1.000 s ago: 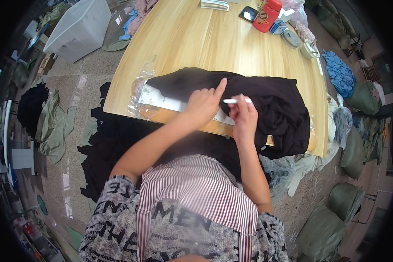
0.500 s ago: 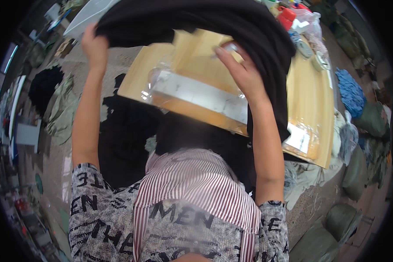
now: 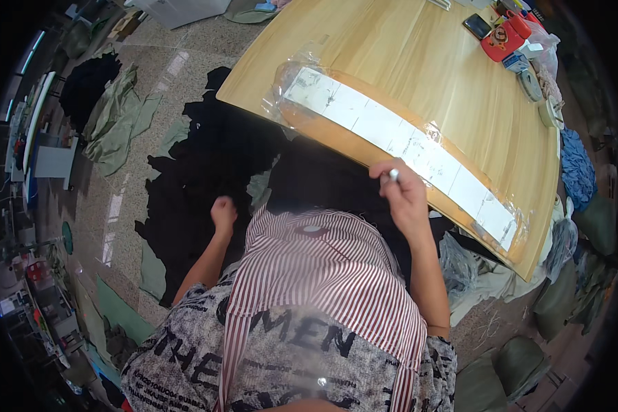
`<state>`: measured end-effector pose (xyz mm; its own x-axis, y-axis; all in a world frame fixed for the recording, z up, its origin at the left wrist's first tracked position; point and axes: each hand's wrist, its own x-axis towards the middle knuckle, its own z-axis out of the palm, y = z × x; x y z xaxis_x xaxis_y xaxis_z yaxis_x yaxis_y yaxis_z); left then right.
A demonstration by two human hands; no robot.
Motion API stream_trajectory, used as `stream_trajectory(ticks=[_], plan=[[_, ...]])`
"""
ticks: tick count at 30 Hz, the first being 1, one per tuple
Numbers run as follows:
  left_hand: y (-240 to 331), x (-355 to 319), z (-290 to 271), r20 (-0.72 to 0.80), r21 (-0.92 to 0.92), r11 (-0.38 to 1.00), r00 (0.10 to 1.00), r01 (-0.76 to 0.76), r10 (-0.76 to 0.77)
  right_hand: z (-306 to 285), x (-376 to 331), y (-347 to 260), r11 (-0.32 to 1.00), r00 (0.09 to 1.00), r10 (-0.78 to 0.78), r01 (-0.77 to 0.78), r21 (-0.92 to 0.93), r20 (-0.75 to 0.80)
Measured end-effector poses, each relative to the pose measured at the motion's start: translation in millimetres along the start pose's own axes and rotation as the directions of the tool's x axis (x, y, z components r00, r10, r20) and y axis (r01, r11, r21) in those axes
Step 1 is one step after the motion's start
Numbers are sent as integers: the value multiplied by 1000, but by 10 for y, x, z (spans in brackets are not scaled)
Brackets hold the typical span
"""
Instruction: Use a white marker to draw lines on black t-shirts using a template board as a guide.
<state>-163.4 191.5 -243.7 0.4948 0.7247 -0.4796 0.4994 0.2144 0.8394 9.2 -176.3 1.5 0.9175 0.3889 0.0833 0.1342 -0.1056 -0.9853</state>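
Note:
My left hand (image 3: 224,214) is closed and slightly blurred, low over the black cloth (image 3: 199,185) heaped to the left of my lap. What it holds, if anything, does not show against the dark fabric. At the table's near edge my right hand (image 3: 406,196) is raised with curled fingers around a small whitish stick-like tool (image 3: 394,176). Only the tool's end shows, so its kind is unclear. Under that hand runs a long white marked strip (image 3: 384,127), taped flat to the wooden table (image 3: 364,48). More black cloth (image 3: 322,178) lies between the table edge and my striped apron (image 3: 336,240).
A red container (image 3: 504,40), a dark phone-like device (image 3: 476,26) and tape rolls (image 3: 550,113) sit at the table's far right. Blue cloth (image 3: 578,168) is heaped beyond. On the floor at left lie pale green cloth (image 3: 117,130) and a black pile (image 3: 88,89).
The black garment spread across the table is off it, baring the strip. My left hand came down from the far left to the black heap; my right hand drew back to the near edge.

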Motion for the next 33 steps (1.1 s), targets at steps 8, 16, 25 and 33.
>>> stream_trajectory(ticks=[8,16,25,33], plan=[[1949,-1274,1372,803,-171,674,295,-718,518,282,-357,491,652,978,56,117,-750,201],[2402,-1735,1217,945,-308,753,-98,-582,311,-71,-220,-240,954,980,170,-191,232,106],[3024,-2150,1772,476,-457,198,-51,-867,878,-441,334,-1866,777,981,-155,194,599,-117],[3105,-1980,2101,991,-35,416,24,-909,135,-1140,312,-1859,725,826,-238,501,472,-510]])
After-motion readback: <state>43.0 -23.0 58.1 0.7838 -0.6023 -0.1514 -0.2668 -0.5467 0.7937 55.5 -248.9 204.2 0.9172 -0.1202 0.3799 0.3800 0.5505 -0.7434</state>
